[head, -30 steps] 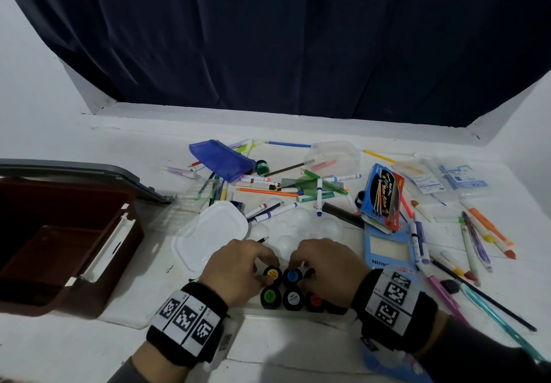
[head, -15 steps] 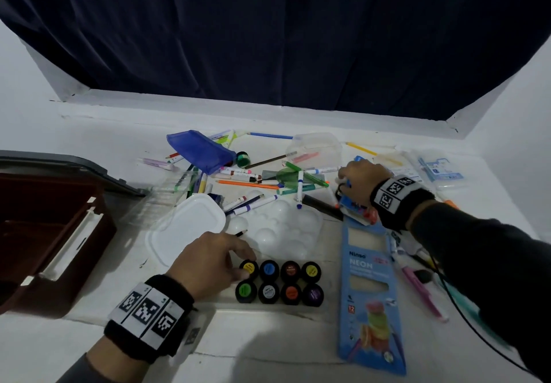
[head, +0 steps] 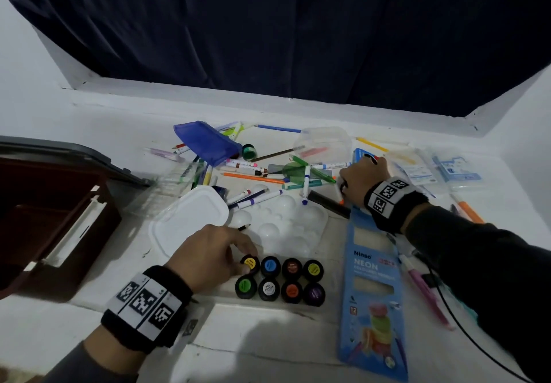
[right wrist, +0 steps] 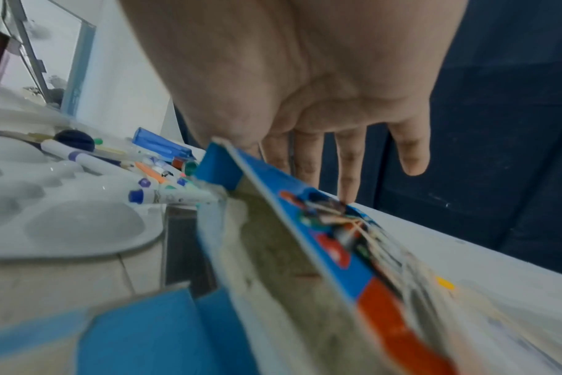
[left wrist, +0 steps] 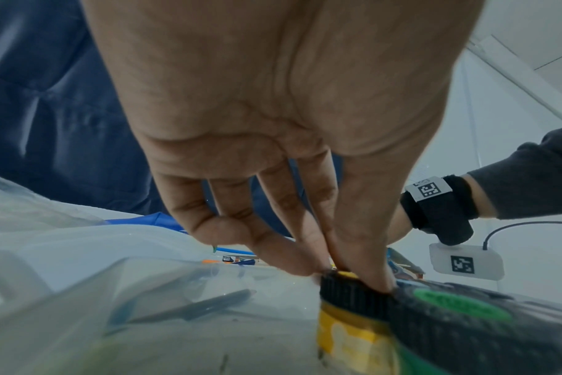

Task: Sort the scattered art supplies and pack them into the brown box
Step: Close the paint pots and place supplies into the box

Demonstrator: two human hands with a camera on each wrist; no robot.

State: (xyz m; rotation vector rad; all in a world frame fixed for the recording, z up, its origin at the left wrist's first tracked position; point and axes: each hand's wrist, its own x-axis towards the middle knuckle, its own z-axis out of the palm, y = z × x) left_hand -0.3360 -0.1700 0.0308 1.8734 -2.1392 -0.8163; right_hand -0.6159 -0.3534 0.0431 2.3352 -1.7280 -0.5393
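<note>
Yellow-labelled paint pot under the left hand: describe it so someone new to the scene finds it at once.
Start at the long blue Neon pencil box lying near the front of the white table. Left of it stand eight black-capped paint pots in two rows of four. The yellow paint pot is the far row's leftmost, beside the blue-labelled pot, and the only one the left hand pinches.

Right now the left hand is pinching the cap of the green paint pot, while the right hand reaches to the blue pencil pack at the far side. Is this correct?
Not quite. The left hand pinches the cap of the yellow paint pot, not the green paint pot in front of it; the head view shows this. The right hand does reach the blue pencil pack.
</note>
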